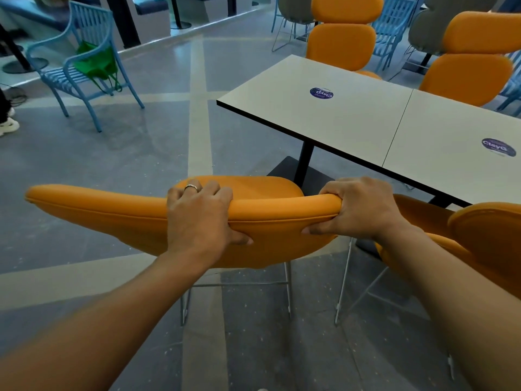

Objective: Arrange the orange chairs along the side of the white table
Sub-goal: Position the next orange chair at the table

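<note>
My left hand [197, 213] and right hand [358, 210] had their fingers wrapped over the backrest of the orange chair [112, 213], just off the white bench [324, 117], so I judged an even two-handed push would square it in.

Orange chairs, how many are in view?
4 orange chairs: one gripped by left hand and right hand, one right of it, two across the white table. More may be hidden.

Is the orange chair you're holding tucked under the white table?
Out. The orange chair stands with its seat showing outside the edge of the white table.
</note>
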Tool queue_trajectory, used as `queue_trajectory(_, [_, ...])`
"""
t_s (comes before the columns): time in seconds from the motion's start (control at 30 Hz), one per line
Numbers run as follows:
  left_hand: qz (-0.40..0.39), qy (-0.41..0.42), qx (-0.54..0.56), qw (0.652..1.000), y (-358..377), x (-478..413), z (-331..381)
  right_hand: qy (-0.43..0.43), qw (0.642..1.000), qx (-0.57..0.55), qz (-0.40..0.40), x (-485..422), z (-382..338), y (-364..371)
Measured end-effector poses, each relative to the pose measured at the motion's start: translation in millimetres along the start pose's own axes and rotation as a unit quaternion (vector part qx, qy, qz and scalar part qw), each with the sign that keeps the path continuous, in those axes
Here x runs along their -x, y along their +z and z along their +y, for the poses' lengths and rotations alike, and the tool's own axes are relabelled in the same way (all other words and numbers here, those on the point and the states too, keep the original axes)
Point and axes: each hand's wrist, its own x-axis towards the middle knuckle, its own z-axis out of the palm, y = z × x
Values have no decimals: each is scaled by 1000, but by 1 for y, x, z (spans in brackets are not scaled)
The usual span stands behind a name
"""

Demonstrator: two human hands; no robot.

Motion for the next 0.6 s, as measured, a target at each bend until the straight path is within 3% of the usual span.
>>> queue_trajectory(0.23, [-23,27,49,998,-5,11,-13,15,999,-19,-36,4,-4,-3])
queue_trajectory(0.47, [-55,-57,5,997,-18,25,-67,35,987,-43,-152,-6,-31,-15])
queue_trajectory(0.6, [-39,-46,-21,998,-9,26,-81,30,995,26,-94,-7,-49,-5])
